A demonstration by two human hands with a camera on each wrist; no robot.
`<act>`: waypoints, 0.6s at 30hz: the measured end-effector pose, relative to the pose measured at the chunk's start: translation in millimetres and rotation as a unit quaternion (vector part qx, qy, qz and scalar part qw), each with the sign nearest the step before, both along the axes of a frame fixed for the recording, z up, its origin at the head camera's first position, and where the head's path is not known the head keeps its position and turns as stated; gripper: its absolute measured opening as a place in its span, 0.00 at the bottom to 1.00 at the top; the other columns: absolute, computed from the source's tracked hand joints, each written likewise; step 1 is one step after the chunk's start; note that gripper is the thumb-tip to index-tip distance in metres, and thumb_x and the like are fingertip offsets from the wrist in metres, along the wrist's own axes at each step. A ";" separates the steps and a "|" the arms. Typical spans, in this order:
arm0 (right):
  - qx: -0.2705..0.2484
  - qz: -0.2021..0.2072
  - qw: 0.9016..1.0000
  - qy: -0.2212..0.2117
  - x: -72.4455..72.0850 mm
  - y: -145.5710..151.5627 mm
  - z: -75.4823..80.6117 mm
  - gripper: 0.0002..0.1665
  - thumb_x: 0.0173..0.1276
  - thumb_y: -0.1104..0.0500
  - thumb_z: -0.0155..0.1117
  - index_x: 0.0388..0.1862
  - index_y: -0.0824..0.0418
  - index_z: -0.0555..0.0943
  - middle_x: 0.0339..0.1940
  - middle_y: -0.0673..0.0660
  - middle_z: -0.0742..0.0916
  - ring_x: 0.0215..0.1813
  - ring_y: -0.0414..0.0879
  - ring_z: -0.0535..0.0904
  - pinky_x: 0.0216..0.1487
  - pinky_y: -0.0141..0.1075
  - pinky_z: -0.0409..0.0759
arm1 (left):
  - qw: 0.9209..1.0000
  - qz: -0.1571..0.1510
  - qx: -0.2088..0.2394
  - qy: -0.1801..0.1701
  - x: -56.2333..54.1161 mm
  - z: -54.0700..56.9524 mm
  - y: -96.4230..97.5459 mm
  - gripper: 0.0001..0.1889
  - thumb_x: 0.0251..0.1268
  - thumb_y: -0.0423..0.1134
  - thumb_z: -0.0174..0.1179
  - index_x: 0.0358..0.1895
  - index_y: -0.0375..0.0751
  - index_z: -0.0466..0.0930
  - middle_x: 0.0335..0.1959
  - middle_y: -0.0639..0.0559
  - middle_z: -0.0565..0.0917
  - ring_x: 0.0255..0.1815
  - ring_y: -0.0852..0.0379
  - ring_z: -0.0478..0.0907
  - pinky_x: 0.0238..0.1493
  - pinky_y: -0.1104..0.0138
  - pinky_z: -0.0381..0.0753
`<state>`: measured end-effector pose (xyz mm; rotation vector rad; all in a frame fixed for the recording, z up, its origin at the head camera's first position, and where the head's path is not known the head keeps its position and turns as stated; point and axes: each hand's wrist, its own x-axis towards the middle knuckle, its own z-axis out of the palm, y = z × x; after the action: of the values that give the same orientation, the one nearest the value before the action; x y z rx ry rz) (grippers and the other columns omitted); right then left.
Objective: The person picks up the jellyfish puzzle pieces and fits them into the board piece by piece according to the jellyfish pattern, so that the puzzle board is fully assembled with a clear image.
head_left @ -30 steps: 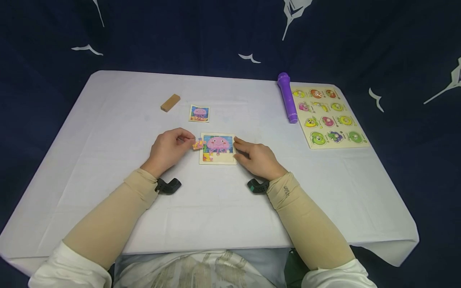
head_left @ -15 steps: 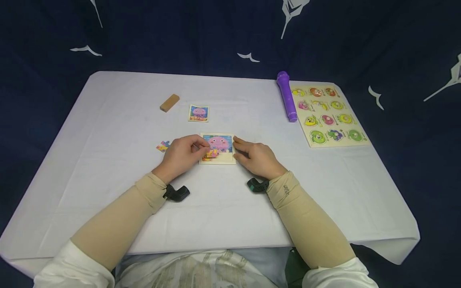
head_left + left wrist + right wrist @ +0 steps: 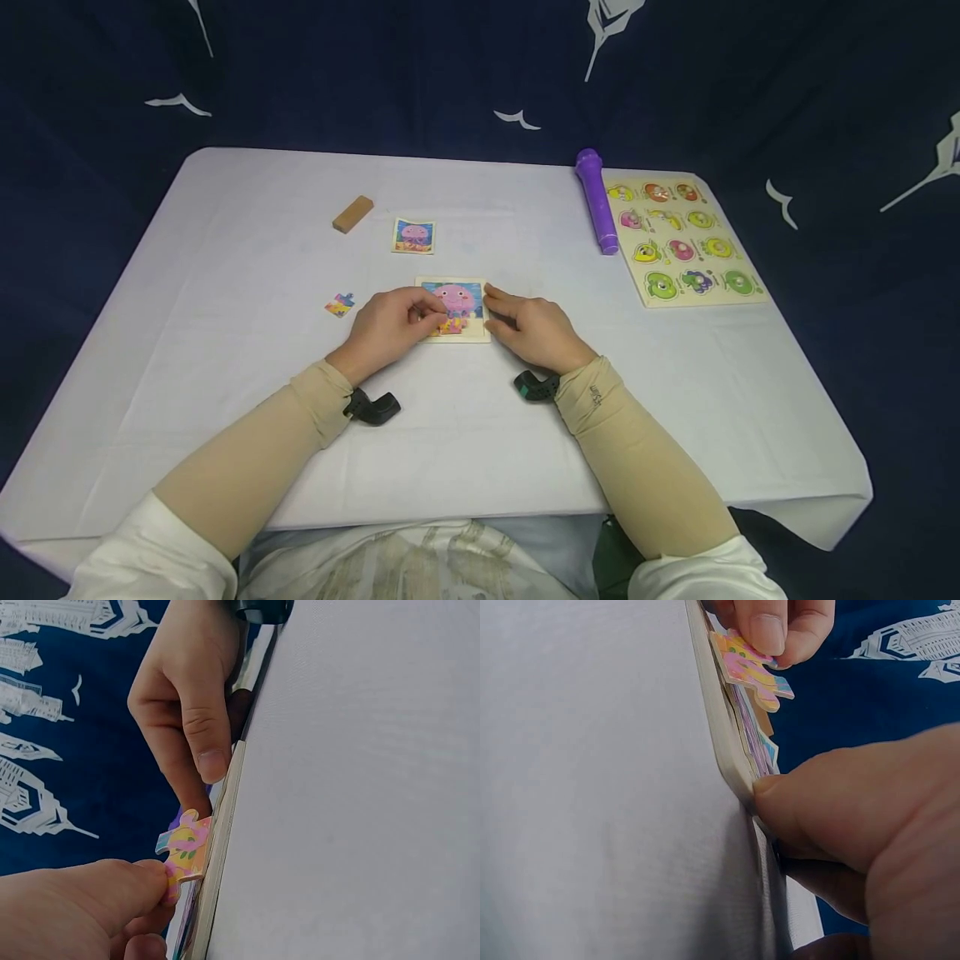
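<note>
My left hand (image 3: 393,325) pinches a small jigsaw piece (image 3: 186,851), pink and yellow, between thumb and fingers. It holds the piece tilted over the lower part of a jellyfish jigsaw board (image 3: 474,335). The board lies flat, with its blue and pink upper picture showing and pale bare backing at the lower right. Along the board's right edge, the thumb and fingertips of my right hand (image 3: 538,332) rest against it. Another loose jigsaw piece (image 3: 340,305) lies on the cloth to the left of my left hand. My left fingers cover the board's lower left in the head view.
Behind the board lies a small jellyfish picture card (image 3: 413,237), with a brown wooden block (image 3: 353,214) to its left. A purple toy microphone (image 3: 597,202) and a fruit puzzle board (image 3: 682,242) sit at the back right of the white-covered table (image 3: 225,250).
My left hand has carried the jigsaw piece rightwards from beside the board to over its lower part, uncovering the other loose piece. The right hand stays at the board's edge.
</note>
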<state>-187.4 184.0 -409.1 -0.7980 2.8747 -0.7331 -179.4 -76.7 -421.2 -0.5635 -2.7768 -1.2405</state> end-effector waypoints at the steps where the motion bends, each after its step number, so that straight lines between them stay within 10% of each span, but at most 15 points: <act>1: 0.000 0.000 1.000 0.000 0.0 0.0 -0.1 0.29 0.77 0.50 0.63 0.72 0.59 0.76 0.76 0.51 0.74 0.73 0.51 0.74 0.69 0.50 0.75 | 1.000 -0.001 -0.001 0.000 -0.2 -0.4 0.2 0.05 0.68 0.46 0.70 0.42 0.53 0.89 0.29 0.60 0.84 0.25 0.59 0.72 0.26 0.65 0.68; 18: 0.005 0.000 1.000 0.006 0.9 0.1 -0.3 0.29 0.77 0.50 0.62 0.72 0.59 0.76 0.76 0.51 0.74 0.73 0.52 0.74 0.69 0.50 0.75 | 0.998 -0.020 -0.056 0.014 -1.1 -2.2 2.9 0.06 0.67 0.46 0.70 0.44 0.54 0.90 0.36 0.59 0.83 0.29 0.61 0.74 0.29 0.65 0.71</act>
<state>-186.5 184.1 -409.3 -0.8028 2.8861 -0.7165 -180.5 -73.9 -423.4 -0.6428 -2.8390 -1.0799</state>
